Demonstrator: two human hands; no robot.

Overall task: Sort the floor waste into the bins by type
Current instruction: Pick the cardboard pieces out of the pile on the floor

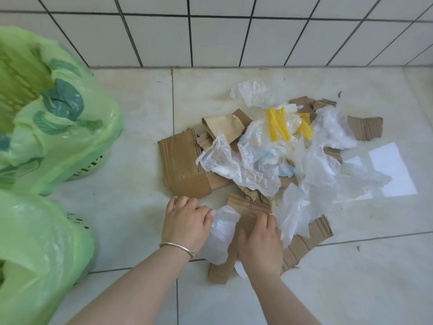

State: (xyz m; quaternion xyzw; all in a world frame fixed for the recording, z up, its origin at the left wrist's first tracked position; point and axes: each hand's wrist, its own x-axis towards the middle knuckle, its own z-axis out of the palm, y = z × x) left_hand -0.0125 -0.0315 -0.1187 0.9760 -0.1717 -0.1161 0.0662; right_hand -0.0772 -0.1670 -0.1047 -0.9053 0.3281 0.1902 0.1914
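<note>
A heap of waste lies on the tiled floor: torn brown cardboard pieces [185, 165], crumpled clear plastic bags [253, 160], yellow foam netting [277, 124] and a bit of blue. My left hand [187, 222] is at the near edge of the heap, its fingers curled round the top of a crumpled clear plastic bag [220, 235]. My right hand [261, 242] lies on a cardboard piece [248, 211] beside that bag, fingers curled over its edge. Two bins with green liners stand at the left, a far bin [58, 127] and a near bin [35, 249].
A white tiled wall [210, 38] rises behind the heap. A bright patch of light [393, 170] falls on the floor at the right. Bare floor tiles [136, 184] separate the bins from the heap.
</note>
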